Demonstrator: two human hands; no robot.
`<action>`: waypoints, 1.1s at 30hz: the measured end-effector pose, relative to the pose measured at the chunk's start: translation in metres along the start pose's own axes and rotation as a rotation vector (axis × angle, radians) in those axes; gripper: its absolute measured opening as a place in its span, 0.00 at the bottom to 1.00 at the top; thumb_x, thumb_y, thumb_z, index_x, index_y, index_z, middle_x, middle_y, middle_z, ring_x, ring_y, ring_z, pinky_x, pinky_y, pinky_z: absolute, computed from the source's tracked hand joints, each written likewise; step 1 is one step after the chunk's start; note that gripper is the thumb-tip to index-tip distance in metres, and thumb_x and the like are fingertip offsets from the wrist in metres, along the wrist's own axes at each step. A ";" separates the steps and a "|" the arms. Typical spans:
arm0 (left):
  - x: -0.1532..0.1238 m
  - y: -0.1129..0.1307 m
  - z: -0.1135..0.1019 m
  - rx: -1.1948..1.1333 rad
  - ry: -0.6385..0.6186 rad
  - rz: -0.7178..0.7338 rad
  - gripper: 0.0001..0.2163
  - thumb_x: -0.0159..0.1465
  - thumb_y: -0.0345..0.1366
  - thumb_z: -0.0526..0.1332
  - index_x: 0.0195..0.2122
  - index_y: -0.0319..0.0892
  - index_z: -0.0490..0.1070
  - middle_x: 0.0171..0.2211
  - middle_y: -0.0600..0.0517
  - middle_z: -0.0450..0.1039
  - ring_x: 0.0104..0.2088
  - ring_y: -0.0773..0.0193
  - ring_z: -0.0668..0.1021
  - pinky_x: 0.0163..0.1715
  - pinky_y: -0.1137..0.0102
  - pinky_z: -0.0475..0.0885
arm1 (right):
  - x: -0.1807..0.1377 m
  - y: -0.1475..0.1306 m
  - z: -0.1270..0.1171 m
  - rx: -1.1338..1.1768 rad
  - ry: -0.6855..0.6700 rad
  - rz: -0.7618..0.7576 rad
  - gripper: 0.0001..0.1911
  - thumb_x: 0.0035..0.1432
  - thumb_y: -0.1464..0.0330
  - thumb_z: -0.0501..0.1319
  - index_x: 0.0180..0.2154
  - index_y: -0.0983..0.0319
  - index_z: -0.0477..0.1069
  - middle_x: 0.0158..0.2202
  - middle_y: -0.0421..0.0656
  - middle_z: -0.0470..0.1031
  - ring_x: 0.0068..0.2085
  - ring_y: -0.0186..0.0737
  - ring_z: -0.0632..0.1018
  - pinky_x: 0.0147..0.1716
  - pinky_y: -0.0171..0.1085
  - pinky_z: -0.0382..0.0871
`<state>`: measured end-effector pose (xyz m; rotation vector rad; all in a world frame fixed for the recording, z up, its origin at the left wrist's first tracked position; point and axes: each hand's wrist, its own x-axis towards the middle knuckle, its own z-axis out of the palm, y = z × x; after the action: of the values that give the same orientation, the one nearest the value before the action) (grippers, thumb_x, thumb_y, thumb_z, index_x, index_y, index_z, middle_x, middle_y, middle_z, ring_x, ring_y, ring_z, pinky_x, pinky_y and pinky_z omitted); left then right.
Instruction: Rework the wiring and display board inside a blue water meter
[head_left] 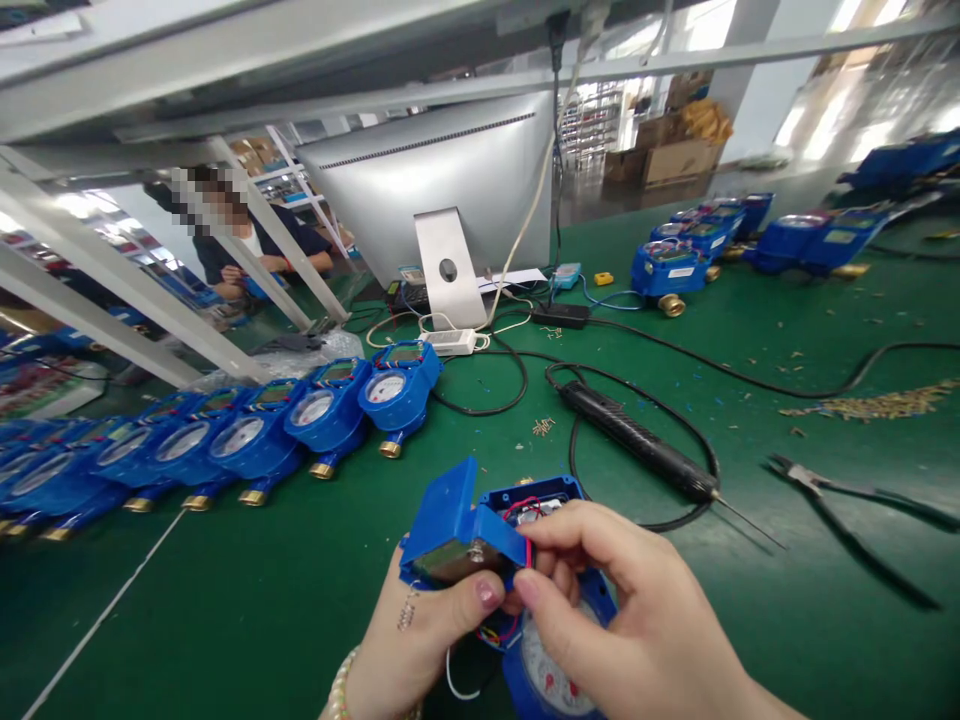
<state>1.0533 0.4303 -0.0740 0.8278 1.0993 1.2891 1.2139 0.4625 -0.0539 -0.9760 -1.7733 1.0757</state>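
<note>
The left hand (416, 630) is gripping a blue cover (442, 510), its thumb pressing on the cover's dark face. The right hand (637, 600) is holding its fingers nearly together at the cover's near corner, thumb and index leaving only a narrow gap. A red wire (529, 552) is running right there — whether the fingers are pinching it or just touching it, I cannot tell. The blue meter (540, 650) is sitting at the front of the green worktop (247, 610), partly hidden under the hands. Its wiring compartment is lying open, showing red and dark wires, and its round dial is facing up — tilted, with small red pointers showing. The cover is standing at an angle above the compartment.
</note>
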 end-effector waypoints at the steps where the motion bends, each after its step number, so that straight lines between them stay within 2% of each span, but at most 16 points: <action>1: -0.001 0.000 -0.001 0.009 -0.009 0.000 0.13 0.51 0.42 0.71 0.35 0.40 0.80 0.29 0.48 0.79 0.32 0.58 0.79 0.35 0.67 0.75 | 0.000 0.001 0.001 -0.011 0.011 -0.023 0.05 0.53 0.73 0.60 0.33 0.60 0.72 0.25 0.37 0.72 0.25 0.32 0.73 0.24 0.30 0.68; 7: -0.001 -0.004 -0.010 0.073 -0.115 0.009 0.07 0.56 0.36 0.69 0.35 0.40 0.78 0.31 0.49 0.78 0.32 0.61 0.77 0.34 0.70 0.72 | 0.000 0.005 0.007 -0.073 0.097 -0.134 0.06 0.50 0.75 0.58 0.32 0.62 0.71 0.25 0.37 0.71 0.24 0.31 0.72 0.24 0.30 0.69; 10: 0.000 -0.004 -0.008 0.025 -0.057 0.032 0.08 0.54 0.36 0.70 0.34 0.40 0.79 0.29 0.50 0.78 0.30 0.62 0.77 0.33 0.71 0.73 | 0.002 0.004 0.006 -0.003 0.059 -0.106 0.08 0.52 0.75 0.58 0.34 0.62 0.73 0.27 0.38 0.72 0.26 0.31 0.74 0.26 0.29 0.70; 13: 0.000 -0.002 -0.002 -0.068 0.035 -0.007 0.10 0.51 0.38 0.72 0.34 0.41 0.79 0.28 0.50 0.79 0.28 0.62 0.78 0.32 0.71 0.74 | 0.002 0.002 0.003 0.166 0.002 -0.009 0.16 0.51 0.74 0.60 0.44 0.62 0.72 0.33 0.41 0.75 0.30 0.33 0.77 0.30 0.30 0.74; 15: -0.001 0.000 0.001 -0.101 0.053 -0.035 0.12 0.51 0.40 0.72 0.34 0.40 0.80 0.28 0.49 0.79 0.27 0.61 0.79 0.32 0.69 0.75 | 0.001 0.001 0.003 0.236 0.008 0.040 0.19 0.51 0.74 0.59 0.47 0.63 0.70 0.34 0.42 0.76 0.31 0.34 0.77 0.32 0.31 0.75; 19: -0.003 -0.001 0.000 0.009 0.075 0.017 0.13 0.51 0.40 0.71 0.35 0.38 0.79 0.31 0.47 0.79 0.30 0.60 0.79 0.34 0.69 0.75 | 0.000 0.000 0.006 0.199 -0.021 0.112 0.13 0.50 0.76 0.58 0.39 0.61 0.71 0.31 0.39 0.75 0.30 0.32 0.76 0.30 0.30 0.73; 22: -0.003 -0.005 -0.006 0.111 0.040 0.046 0.10 0.54 0.38 0.70 0.32 0.37 0.79 0.28 0.49 0.78 0.28 0.63 0.77 0.31 0.73 0.73 | 0.001 -0.001 0.009 0.132 -0.028 0.148 0.09 0.50 0.75 0.57 0.35 0.61 0.70 0.28 0.38 0.73 0.28 0.33 0.75 0.27 0.30 0.72; 24: -0.002 -0.005 -0.009 0.133 -0.005 0.044 0.09 0.54 0.37 0.69 0.33 0.37 0.78 0.27 0.50 0.77 0.28 0.63 0.77 0.30 0.72 0.73 | 0.001 0.000 0.012 0.089 -0.004 0.140 0.08 0.48 0.74 0.57 0.33 0.61 0.69 0.27 0.38 0.73 0.26 0.33 0.75 0.25 0.31 0.71; 28: 0.001 -0.002 -0.011 0.166 -0.046 0.026 0.12 0.53 0.35 0.70 0.38 0.39 0.77 0.33 0.48 0.78 0.33 0.59 0.78 0.36 0.69 0.73 | 0.002 0.001 0.015 0.054 0.024 0.107 0.08 0.48 0.74 0.57 0.33 0.61 0.70 0.27 0.39 0.72 0.26 0.34 0.74 0.26 0.32 0.71; 31: 0.000 -0.002 -0.011 0.146 -0.023 0.034 0.11 0.53 0.37 0.71 0.35 0.39 0.77 0.30 0.49 0.77 0.31 0.62 0.77 0.33 0.71 0.73 | 0.004 -0.001 0.012 0.157 -0.013 0.163 0.07 0.47 0.74 0.59 0.32 0.62 0.71 0.27 0.39 0.73 0.26 0.33 0.74 0.26 0.31 0.70; 33: 0.000 -0.004 -0.012 0.075 -0.020 0.022 0.12 0.53 0.40 0.71 0.32 0.37 0.77 0.27 0.50 0.76 0.27 0.63 0.76 0.30 0.71 0.72 | 0.007 -0.002 0.007 0.358 -0.092 0.256 0.07 0.48 0.73 0.62 0.33 0.63 0.72 0.27 0.40 0.73 0.27 0.32 0.74 0.27 0.30 0.70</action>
<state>1.0428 0.4288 -0.0816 0.9093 1.1313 1.2608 1.2044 0.4659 -0.0528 -0.9557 -1.4808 1.5594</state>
